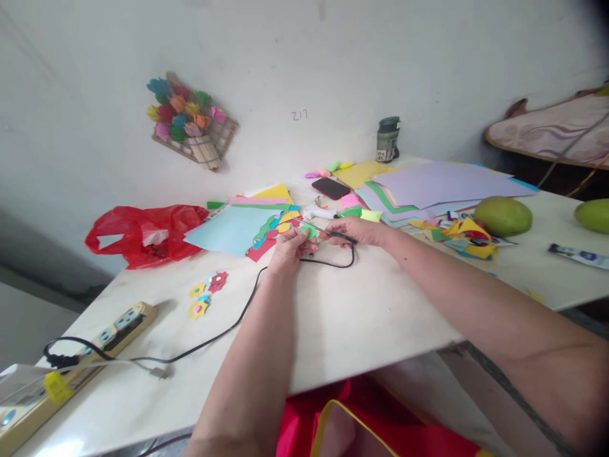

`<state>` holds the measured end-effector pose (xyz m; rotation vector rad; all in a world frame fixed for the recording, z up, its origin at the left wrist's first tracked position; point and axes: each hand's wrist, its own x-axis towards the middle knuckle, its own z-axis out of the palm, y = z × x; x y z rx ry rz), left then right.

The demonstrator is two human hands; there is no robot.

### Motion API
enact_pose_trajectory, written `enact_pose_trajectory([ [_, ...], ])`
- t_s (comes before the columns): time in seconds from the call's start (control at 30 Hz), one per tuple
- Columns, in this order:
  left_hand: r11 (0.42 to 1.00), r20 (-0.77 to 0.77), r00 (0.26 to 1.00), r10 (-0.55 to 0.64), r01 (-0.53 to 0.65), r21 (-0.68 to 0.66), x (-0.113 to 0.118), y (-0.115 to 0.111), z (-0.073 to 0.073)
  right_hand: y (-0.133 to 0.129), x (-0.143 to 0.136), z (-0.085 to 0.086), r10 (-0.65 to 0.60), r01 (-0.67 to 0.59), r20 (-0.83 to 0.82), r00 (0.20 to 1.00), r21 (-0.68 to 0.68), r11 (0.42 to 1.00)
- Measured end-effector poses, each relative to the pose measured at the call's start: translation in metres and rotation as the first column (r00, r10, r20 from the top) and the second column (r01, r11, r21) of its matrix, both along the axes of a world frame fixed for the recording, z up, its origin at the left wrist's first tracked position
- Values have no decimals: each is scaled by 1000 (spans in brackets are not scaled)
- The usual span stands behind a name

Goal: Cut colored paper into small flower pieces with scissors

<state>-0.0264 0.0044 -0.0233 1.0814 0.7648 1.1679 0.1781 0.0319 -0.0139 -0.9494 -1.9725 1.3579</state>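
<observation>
My left hand [288, 249] pinches a small green paper piece [309, 231] above the middle of the table. In my right hand [351, 228] is a pair of scissors [343, 237] with dark handles; its thin blades point left, close to the green paper. Whether the blades touch the paper I cannot tell. Just beyond my hands lies a white glue gun [318, 211]. To the left of them are colored paper cut-outs [272, 230] on a light blue sheet [223, 227]. Several small paper flowers [217, 282] rest on the table nearer to me.
A black cord [221, 331] runs from the power strip [121, 327] toward my hands. At left sits a red plastic bag [157, 231]. A phone [330, 188], large paper sheets [428, 184], paper scraps [464, 235], green mangoes [503, 216] and a tube [578, 255] occupy the back and right.
</observation>
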Motion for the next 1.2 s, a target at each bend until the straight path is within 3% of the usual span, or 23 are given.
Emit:
enact_pose_trajectory([
  [0.43, 1000, 1, 1000, -20, 20, -16, -1, 0, -1, -2, -3, 0, 11, -13, -45, 999, -49, 999],
  [1.2, 999, -30, 999, -34, 33, -18, -1, 3, -3, 1, -4, -5, 41, -43, 36, 999, 73, 996],
])
